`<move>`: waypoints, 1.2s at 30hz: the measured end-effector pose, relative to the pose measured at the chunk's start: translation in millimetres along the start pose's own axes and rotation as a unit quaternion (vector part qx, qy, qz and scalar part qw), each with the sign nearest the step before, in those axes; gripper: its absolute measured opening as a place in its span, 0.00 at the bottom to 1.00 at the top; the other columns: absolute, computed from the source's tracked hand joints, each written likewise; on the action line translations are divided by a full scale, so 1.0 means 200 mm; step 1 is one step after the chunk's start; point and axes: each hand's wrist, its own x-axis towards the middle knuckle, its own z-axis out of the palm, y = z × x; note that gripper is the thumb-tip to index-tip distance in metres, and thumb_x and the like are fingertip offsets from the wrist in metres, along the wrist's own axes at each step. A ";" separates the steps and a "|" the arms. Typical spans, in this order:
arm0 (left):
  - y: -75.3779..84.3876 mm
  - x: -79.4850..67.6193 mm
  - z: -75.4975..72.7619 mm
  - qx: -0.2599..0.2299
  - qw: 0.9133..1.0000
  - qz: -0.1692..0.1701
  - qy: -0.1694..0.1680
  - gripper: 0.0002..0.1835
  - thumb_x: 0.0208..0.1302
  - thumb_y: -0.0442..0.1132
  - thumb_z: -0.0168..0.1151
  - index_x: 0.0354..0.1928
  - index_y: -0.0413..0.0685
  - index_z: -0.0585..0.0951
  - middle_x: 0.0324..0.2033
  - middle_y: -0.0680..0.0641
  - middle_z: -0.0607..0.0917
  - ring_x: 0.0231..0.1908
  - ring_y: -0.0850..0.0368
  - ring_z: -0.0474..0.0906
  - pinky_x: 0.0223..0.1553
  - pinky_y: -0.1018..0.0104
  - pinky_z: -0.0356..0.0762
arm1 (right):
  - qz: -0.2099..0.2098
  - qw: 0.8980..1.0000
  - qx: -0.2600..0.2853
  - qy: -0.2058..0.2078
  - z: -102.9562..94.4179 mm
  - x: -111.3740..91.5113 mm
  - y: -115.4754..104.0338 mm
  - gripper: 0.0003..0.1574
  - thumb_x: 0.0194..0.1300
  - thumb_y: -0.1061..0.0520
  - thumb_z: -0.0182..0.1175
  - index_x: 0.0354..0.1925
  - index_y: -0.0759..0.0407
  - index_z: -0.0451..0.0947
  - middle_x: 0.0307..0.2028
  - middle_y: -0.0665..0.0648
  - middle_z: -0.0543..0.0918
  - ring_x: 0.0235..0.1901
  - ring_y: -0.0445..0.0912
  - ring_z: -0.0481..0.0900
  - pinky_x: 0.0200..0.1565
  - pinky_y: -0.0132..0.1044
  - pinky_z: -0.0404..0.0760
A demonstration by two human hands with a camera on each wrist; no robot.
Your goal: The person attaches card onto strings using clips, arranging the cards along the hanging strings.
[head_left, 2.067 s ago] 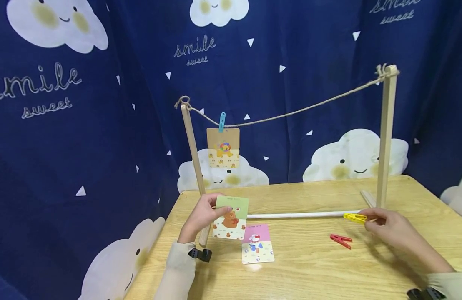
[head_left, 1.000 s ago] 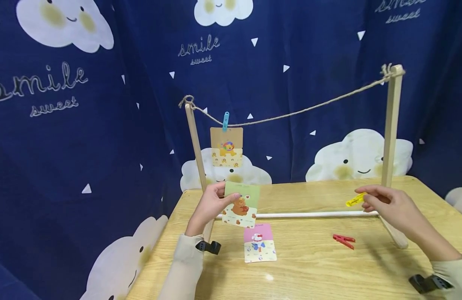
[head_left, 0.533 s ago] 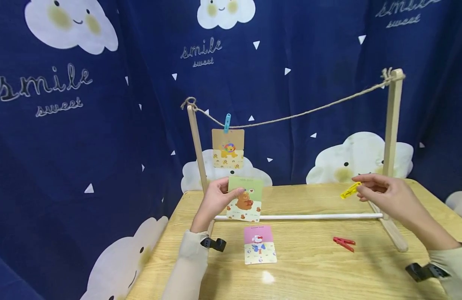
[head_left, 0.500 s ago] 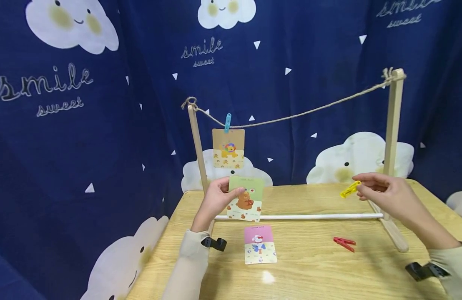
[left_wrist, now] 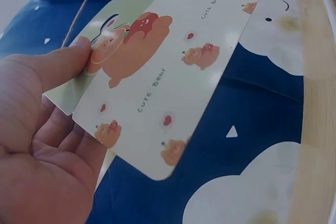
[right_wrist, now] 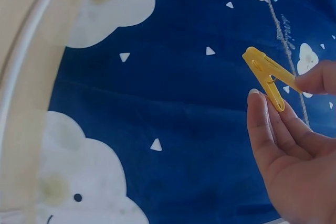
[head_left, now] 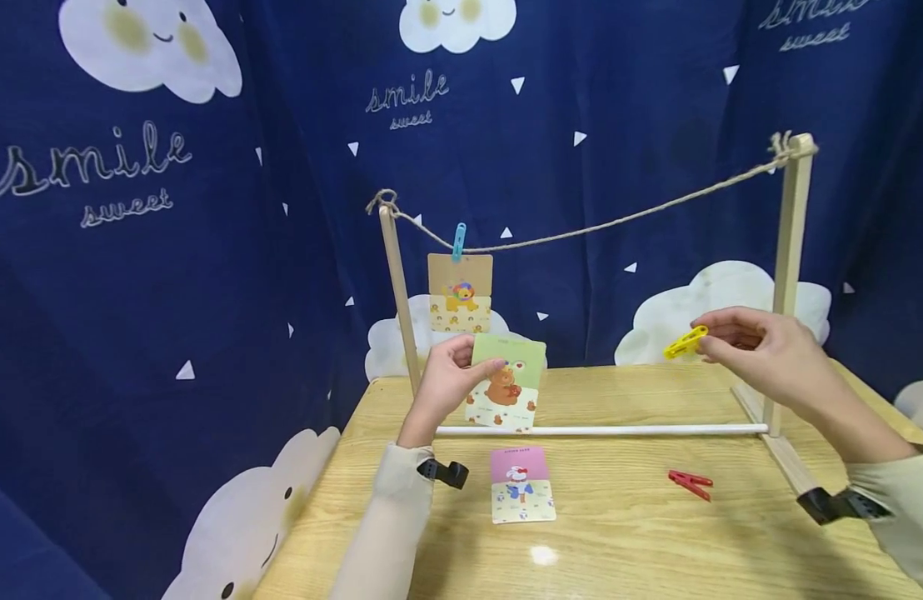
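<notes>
My left hand pinches a green and cream bear card between thumb and fingers, raised over the table. In the left wrist view the thumb lies across the bear on the card. On the right, my right hand pinches a yellow clothespin by its handle ends; the right wrist view shows the same clothespin with its jaws pointing away from the fingers. Behind the left hand a lion card hangs from the twine, held by a blue clothespin.
A pink card lies flat on the wooden table, and a red clothespin lies to its right. Two wooden posts, left and right, carry the twine. A white rod runs low between them.
The left hand has lifted the bear card up and to the right. With the yellow clothespin, the right hand has risen and moved slightly left. The pink card and red clothespin stay put.
</notes>
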 end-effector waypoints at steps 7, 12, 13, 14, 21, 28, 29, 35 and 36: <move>0.03 0.03 0.04 -0.005 1.000 -0.007 0.002 0.19 0.61 0.50 0.78 0.29 0.50 0.76 0.17 0.55 0.66 0.20 0.59 0.57 0.23 0.66 0.55 | -0.005 1.000 -0.008 0.006 -0.02 0.06 -0.10 0.20 0.69 0.54 0.69 0.56 0.60 0.82 0.39 0.48 0.89 0.34 0.33 0.85 0.33 0.25 0.80; 0.04 0.05 0.07 -0.032 0.999 0.004 -0.007 0.13 0.62 0.47 0.77 0.34 0.47 0.83 0.21 0.53 0.79 0.21 0.60 0.63 0.24 0.67 0.60 | -0.019 1.000 -0.021 0.007 -0.04 0.09 -0.17 0.20 0.71 0.49 0.68 0.56 0.55 0.82 0.41 0.53 0.89 0.34 0.36 0.85 0.32 0.30 0.80; 0.04 0.05 0.07 -0.035 0.999 0.006 -0.008 0.12 0.62 0.46 0.77 0.37 0.47 0.85 0.23 0.52 0.82 0.21 0.61 0.65 0.24 0.67 0.60 | -0.023 0.999 -0.023 0.006 -0.04 0.09 -0.18 0.19 0.71 0.48 0.67 0.56 0.54 0.82 0.41 0.53 0.89 0.34 0.36 0.85 0.31 0.31 0.80; 0.04 0.05 0.08 -0.037 0.999 0.007 -0.007 0.12 0.62 0.46 0.77 0.39 0.47 0.86 0.24 0.52 0.84 0.21 0.61 0.65 0.24 0.67 0.61 | -0.028 0.999 -0.027 0.006 -0.04 0.10 -0.19 0.19 0.71 0.47 0.67 0.56 0.52 0.82 0.40 0.53 0.89 0.34 0.37 0.85 0.30 0.33 0.79; 0.07 0.08 0.10 -0.027 1.000 0.013 0.006 0.15 0.61 0.46 0.78 0.29 0.48 0.80 0.16 0.53 0.73 0.17 0.60 0.56 0.21 0.67 0.55 | -0.048 0.998 -0.044 0.009 -0.06 0.14 -0.29 0.19 0.73 0.46 0.64 0.58 0.50 0.82 0.43 0.55 0.89 0.35 0.39 0.84 0.32 0.32 0.80; 0.09 0.11 0.13 -0.015 0.999 0.015 0.030 0.31 0.59 0.47 0.79 0.21 0.50 0.61 0.15 0.55 0.57 0.17 0.59 0.52 0.20 0.67 0.51 | -0.041 0.999 -0.016 0.000 -0.06 0.24 -0.35 0.21 0.76 0.48 0.61 0.62 0.55 0.79 0.50 0.60 0.88 0.37 0.34 0.86 0.39 0.23 0.79; 0.09 0.11 0.13 -0.015 0.999 0.013 0.032 0.32 0.59 0.47 0.79 0.21 0.50 0.60 0.15 0.55 0.57 0.17 0.59 0.52 0.20 0.67 0.51 | -0.042 0.999 -0.011 0.000 -0.07 0.26 -0.35 0.21 0.76 0.49 0.61 0.62 0.55 0.79 0.50 0.60 0.88 0.37 0.34 0.86 0.39 0.23 0.79; 0.09 0.14 0.15 -0.014 0.999 0.008 0.050 0.29 0.59 0.47 0.79 0.21 0.49 0.65 0.14 0.55 0.64 0.17 0.61 0.57 0.19 0.67 0.53 | -0.051 0.999 0.003 0.017 -0.08 0.34 -0.41 0.20 0.76 0.52 0.61 0.62 0.57 0.79 0.45 0.48 0.89 0.38 0.34 0.85 0.38 0.23 0.79; 0.09 0.14 0.15 -0.016 0.998 0.009 0.053 0.27 0.59 0.47 0.79 0.21 0.49 0.66 0.14 0.55 0.67 0.17 0.61 0.58 0.19 0.67 0.54 | -0.053 0.998 0.006 0.021 -0.08 0.36 -0.43 0.20 0.76 0.52 0.61 0.61 0.57 0.80 0.44 0.47 0.89 0.38 0.34 0.85 0.38 0.23 0.79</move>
